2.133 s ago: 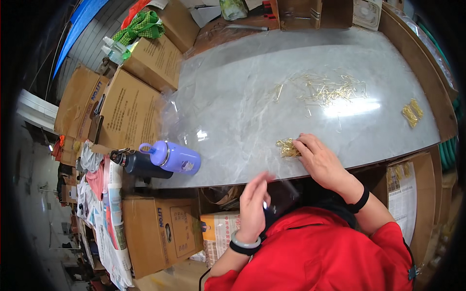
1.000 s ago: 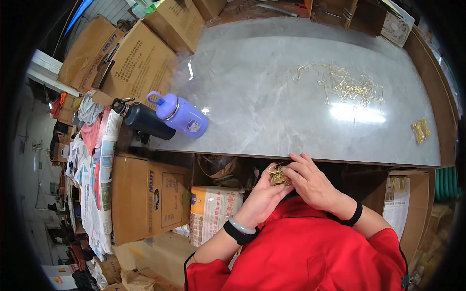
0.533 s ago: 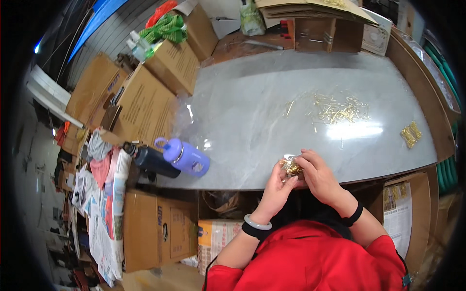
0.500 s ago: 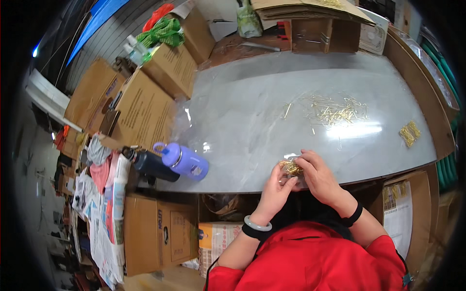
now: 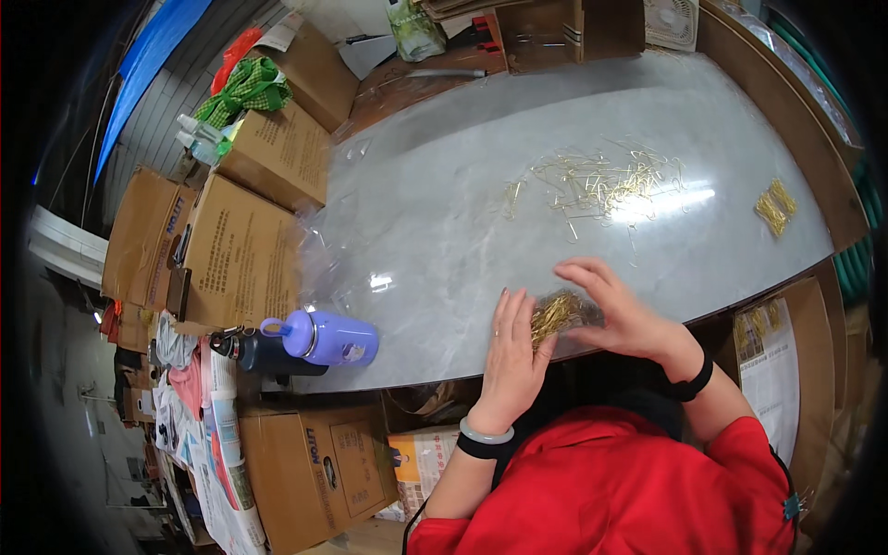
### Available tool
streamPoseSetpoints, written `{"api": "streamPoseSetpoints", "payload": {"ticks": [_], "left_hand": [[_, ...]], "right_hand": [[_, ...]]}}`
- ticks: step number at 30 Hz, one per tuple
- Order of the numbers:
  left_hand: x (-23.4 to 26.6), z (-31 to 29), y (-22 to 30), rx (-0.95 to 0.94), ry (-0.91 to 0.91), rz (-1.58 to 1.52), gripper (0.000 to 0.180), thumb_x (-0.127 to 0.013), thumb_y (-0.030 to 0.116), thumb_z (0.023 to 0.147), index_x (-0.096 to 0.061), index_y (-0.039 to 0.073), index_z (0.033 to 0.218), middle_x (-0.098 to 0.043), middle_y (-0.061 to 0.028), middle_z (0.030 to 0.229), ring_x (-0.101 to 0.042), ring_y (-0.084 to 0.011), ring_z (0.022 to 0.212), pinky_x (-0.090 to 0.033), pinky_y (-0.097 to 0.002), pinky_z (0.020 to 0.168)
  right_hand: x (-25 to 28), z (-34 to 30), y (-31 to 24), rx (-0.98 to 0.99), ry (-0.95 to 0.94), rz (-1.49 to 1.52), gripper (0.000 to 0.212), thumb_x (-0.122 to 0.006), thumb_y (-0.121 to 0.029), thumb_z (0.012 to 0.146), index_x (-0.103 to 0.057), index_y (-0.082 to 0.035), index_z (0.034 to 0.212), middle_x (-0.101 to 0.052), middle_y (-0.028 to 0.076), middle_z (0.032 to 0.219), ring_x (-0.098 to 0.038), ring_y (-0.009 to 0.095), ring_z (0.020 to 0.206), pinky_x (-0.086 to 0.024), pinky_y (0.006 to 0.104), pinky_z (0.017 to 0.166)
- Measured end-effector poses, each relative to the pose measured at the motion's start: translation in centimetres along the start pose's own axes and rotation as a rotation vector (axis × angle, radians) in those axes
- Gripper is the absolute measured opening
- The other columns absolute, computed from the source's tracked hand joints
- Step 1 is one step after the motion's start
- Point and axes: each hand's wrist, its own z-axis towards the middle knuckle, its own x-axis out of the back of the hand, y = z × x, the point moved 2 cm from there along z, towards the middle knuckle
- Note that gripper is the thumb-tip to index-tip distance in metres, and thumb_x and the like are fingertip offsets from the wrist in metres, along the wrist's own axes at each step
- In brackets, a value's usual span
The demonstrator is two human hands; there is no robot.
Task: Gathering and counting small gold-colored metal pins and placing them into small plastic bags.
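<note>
A small clear bag of gold wire hooks [image 5: 554,316] lies at the near edge of the grey tabletop, between my two hands. My left hand [image 5: 514,356] rests along its left side, fingers stretched out and thumb against the bag. On the other side my right hand [image 5: 632,321] is open, with its fingers raised and spread from the thumb, which is blurred near the bag. Neither hand is closed around it. Farther back, a loose scatter of gold wire hooks [image 5: 601,178] is spread over the table. Another filled bag of gold hooks [image 5: 775,207] lies near the right edge.
A purple bottle [image 5: 340,339] and a dark bottle [image 5: 268,352] lie tilted at the table's left corner. Cardboard boxes [image 5: 242,254] line the left side. A cardboard shelf [image 5: 606,32] and a white fan [image 5: 671,23] stand at the back. A cardboard wall [image 5: 786,79] borders the right.
My hands have moved apart from their close hold on the bag, and its gold hooks now show between them. The view has shifted, so the tabletop sits higher in the picture.
</note>
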Motion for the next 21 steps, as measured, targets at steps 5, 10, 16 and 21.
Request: {"api": "streamPoseSetpoints", "payload": {"ticks": [5,10,16,21], "left_hand": [[0.5,0.6,0.8,-0.078,0.042,0.015,0.056,-0.067,0.022,0.093,-0.042,-0.003,0.137,-0.039,-0.0235,0.146,-0.030,-0.0471,0.142,-0.031,-0.0525,0.114],[-0.2,1.3,0.8,-0.140,0.016,0.092,0.058,-0.069,0.028,0.092,-0.045,-0.003,0.135,-0.043,-0.0226,0.140,-0.036,-0.0458,0.136,-0.030,-0.0534,0.115],[-1.0,1.5,0.2,-0.165,0.011,0.103,0.056,-0.065,0.029,0.095,-0.045,-0.003,0.136,-0.043,-0.0221,0.138,-0.039,-0.0445,0.132,-0.031,-0.0524,0.113],[-1.1,1.0,0.3,-0.126,0.037,0.126,0.061,-0.066,0.032,0.095,-0.042,-0.005,0.137,-0.041,-0.0234,0.137,-0.039,-0.0439,0.130,-0.033,-0.0533,0.110]], "right_hand": [[1.4,-3.1,0.5,-0.132,0.125,-0.290,0.055,-0.077,-0.011,0.080,-0.055,-0.004,0.129,-0.059,0.015,0.117,-0.057,0.037,0.109,-0.048,0.0429,0.092],[0.8,-3.7,1.6,-0.146,0.082,-0.219,0.031,-0.072,-0.011,0.084,-0.064,-0.004,0.114,-0.066,0.011,0.097,-0.060,0.034,0.094,-0.048,0.0419,0.083],[1.0,-2.1,2.6,-0.233,0.101,0.037,0.023,-0.069,-0.007,0.087,-0.065,-0.003,0.109,-0.067,0.011,0.090,-0.064,0.028,0.086,-0.050,0.0373,0.076],[-0.3,-1.8,1.7,-0.345,0.136,0.184,0.025,-0.069,-0.008,0.088,-0.062,-0.003,0.111,-0.066,0.011,0.087,-0.065,0.027,0.082,-0.051,0.0370,0.072]]}}
